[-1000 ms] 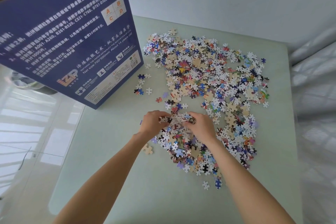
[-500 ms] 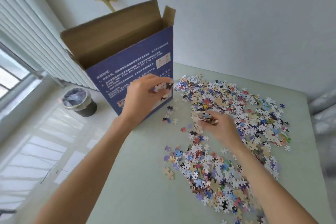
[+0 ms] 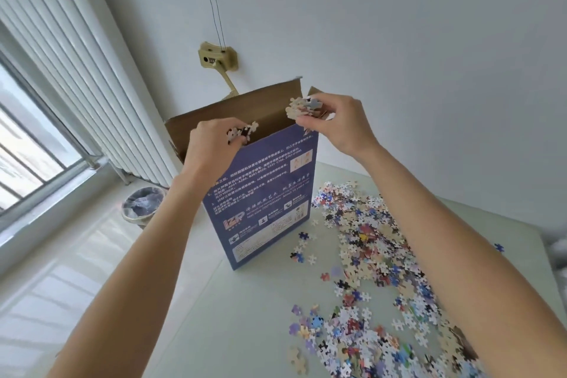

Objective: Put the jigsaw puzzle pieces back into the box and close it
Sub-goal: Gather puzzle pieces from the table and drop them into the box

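Note:
A tall blue puzzle box (image 3: pixel 267 202) stands upright on the pale green table (image 3: pixel 245 316), its brown top flaps open. My left hand (image 3: pixel 211 144) grips a small clump of puzzle pieces (image 3: pixel 242 132) at the box's open top, left side. My right hand (image 3: pixel 337 123) holds a bigger handful of pieces (image 3: pixel 302 109) over the opening's right corner. A wide heap of loose coloured puzzle pieces (image 3: pixel 377 255) covers the table to the right of the box and under my right forearm.
A lined waste bin (image 3: pixel 142 204) stands on the floor left of the table, below white vertical blinds (image 3: pixel 61 64) and a window. A beige wall fixture (image 3: pixel 217 60) hangs behind the box. Grey bedding shows at the far right edge.
Both hands lifted handfuls of pieces from the heap on the table up to the box's open top. The view tilted upward with them.

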